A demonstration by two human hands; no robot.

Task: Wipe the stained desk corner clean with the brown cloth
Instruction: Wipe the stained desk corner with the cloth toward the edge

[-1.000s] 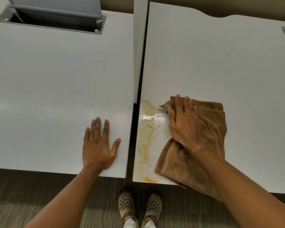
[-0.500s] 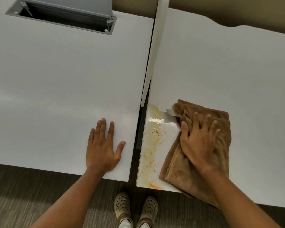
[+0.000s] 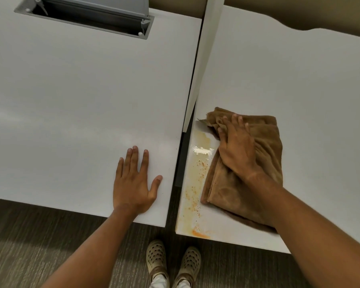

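A folded brown cloth (image 3: 264, 163) lies on the right white desk (image 3: 299, 84), near its front left corner. My right hand (image 3: 236, 146) presses down on the cloth's left half, fingers curled into the fabric and pointing away from me. Left of the cloth runs the stain (image 3: 195, 183): a yellowish smear with orange crumbs and an orange blot at the front edge. My left hand (image 3: 133, 181) rests flat, fingers spread, on the left white desk (image 3: 71, 100) near its front right corner, holding nothing.
A narrow dark gap (image 3: 178, 173) separates the two desks, with a white divider panel (image 3: 200, 65) standing between them farther back. An open grey cable hatch (image 3: 87, 15) sits at the left desk's back. My shoes (image 3: 173, 265) stand on the dark floor below.
My right hand has pushed the cloth's top away from me and bunched it; its far left corner now reaches above the stain. My left hand stays flat in place.
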